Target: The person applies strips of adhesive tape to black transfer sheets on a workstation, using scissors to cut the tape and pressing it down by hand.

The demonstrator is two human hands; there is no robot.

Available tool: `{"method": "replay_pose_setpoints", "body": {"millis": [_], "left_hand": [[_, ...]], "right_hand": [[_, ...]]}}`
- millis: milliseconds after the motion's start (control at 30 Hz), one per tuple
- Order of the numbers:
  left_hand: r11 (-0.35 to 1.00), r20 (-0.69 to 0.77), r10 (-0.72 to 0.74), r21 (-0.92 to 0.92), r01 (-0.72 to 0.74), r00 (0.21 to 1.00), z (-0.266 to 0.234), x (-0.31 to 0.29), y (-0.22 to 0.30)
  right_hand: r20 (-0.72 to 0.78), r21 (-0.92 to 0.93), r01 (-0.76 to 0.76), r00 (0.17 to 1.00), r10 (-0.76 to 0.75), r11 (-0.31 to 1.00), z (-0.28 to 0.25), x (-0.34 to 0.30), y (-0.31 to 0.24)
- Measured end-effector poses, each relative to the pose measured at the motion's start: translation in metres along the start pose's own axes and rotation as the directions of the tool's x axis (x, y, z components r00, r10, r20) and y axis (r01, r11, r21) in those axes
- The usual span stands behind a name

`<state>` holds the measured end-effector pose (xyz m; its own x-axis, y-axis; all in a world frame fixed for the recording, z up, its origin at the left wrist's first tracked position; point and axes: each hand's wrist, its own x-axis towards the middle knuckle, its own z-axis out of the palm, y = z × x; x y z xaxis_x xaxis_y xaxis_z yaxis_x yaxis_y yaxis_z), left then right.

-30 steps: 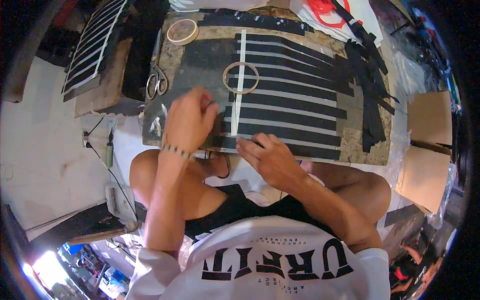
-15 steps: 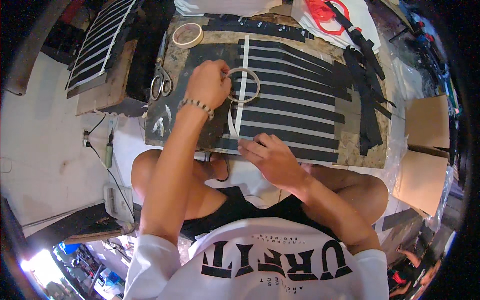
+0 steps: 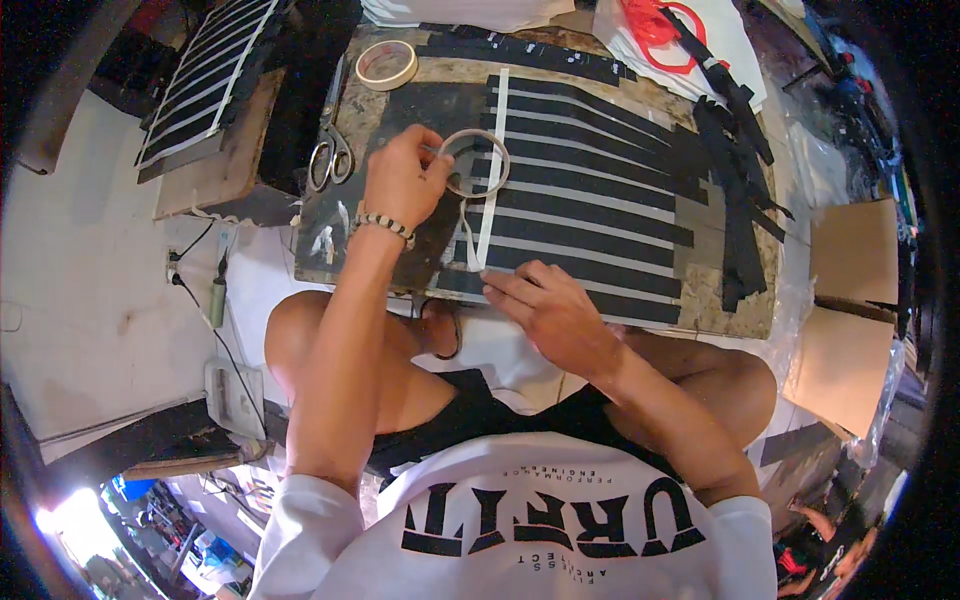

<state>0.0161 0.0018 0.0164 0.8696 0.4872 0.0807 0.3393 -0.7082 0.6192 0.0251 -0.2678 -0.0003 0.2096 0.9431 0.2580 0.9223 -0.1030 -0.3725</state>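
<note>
My left hand [image 3: 404, 182] is closed on the rim of a thin roll of masking tape [image 3: 506, 166], a nearly used-up ring held above the work. A loose length of tape hangs from the ring and curls down to the lower end of a pale strip of tape [image 3: 492, 215]. That strip runs across the left ends of several parallel black strips [image 3: 590, 205] with grey gaps between them. My right hand [image 3: 562, 312] lies at the near edge, its fingers stretched out and fingertips touching beside the strip's lower end. Its thumb is hard to make out.
Scissors [image 3: 330, 160] and a fuller tape roll [image 3: 387, 65] lie on the board's left side. Loose black strips [image 3: 738, 215] are heaped at right, near a red plastic piece [image 3: 665, 35]. Another striped panel [image 3: 208, 80] leans at far left. Cardboard boxes [image 3: 842, 355] stand right.
My left hand and the tape ring have shifted slightly relative to the strip, the ring now further left over it. My right hand stays at the strip's lower end. The view has moved slightly.
</note>
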Motion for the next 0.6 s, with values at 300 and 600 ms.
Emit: {"method": "replay_pose_setpoints", "body": {"millis": [300,600], "left_hand": [[0.983,0.221,-0.152,0.134,0.124,0.963,-0.011,-0.098,0.017],[0.991,0.115,-0.134,0.022,0.133,0.984,-0.001,-0.118,0.002]], "right_hand": [[0.038,0.048,-0.07,0.997,0.068,0.996,0.0,-0.004,-0.001],[0.014,0.066,-0.057,0.998,0.056,0.996,0.004,-0.004,0.002]]}}
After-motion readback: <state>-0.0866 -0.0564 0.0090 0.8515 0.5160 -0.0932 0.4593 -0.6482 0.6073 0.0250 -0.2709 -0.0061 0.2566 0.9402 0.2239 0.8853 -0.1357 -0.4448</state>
